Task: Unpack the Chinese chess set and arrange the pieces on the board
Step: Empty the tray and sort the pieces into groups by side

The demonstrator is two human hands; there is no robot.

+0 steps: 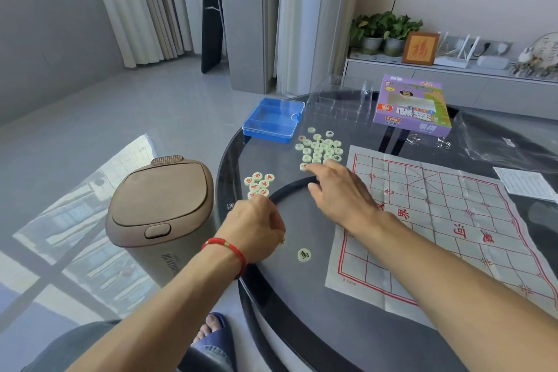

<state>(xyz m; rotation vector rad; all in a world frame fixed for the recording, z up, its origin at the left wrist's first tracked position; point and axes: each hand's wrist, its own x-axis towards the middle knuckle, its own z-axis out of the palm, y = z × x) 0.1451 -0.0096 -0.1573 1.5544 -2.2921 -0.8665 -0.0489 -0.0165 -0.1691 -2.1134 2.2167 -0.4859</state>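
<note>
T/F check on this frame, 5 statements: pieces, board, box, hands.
1. The paper board already has pieces set on it. False: no piece lies on it; they all sit on the glass table to its left.
2. The blue plastic case sits beyond the big pile of pieces. True.
3. The right hand reaches to the near edge of the big pile. True.
4. The purple box lies on the floor. False: it is on the table, beyond the board.
5. A lone piece with a dark character lies near the left hand. True.
</note>
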